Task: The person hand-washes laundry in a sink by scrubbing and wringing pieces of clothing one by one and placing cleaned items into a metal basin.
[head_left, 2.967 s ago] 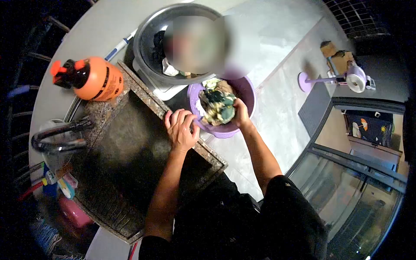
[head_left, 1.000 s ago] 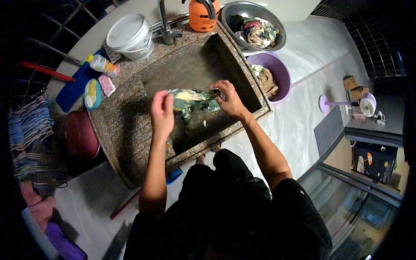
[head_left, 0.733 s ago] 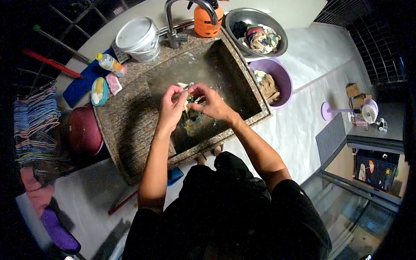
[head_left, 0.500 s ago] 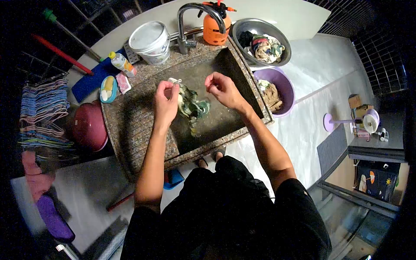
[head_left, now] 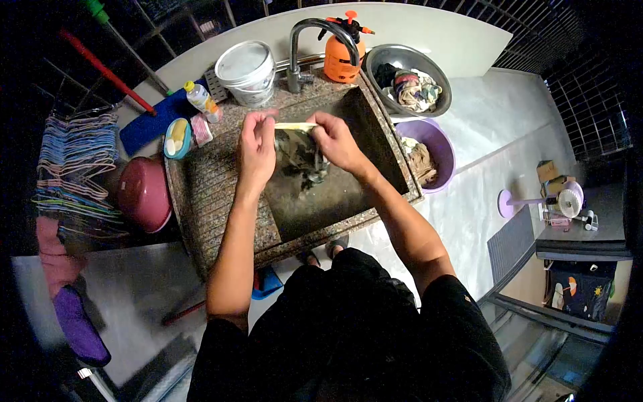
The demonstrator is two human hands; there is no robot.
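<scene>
In the head view, a dark green, patterned garment [head_left: 299, 157] hangs over the basin of a speckled stone sink [head_left: 328, 226]. Its pale yellowish band is stretched straight between my two hands. My left hand [head_left: 257, 151] pinches the band's left end with curled fingers. At the other end, my right hand [head_left: 340, 142] grips the band between thumb and fingers. The lower folds of the garment dangle close to the murky-looking basin bottom; I cannot tell whether they touch it. A curved metal faucet [head_left: 293, 60] stands behind the hands.
An orange spray bottle [head_left: 343, 61] and a lidded white bucket [head_left: 246, 79] stand behind the basin. Clothes fill a metal bowl [head_left: 439, 67] and a purple basin [head_left: 442, 157] at right. A soap dish [head_left: 177, 139], maroon basin [head_left: 144, 194] and hangers [head_left: 77, 167] are at left.
My right hand has moved left and taken hold of the garment's band, which was bunched in my left hand and is now stretched between both. The view has shifted slightly.
</scene>
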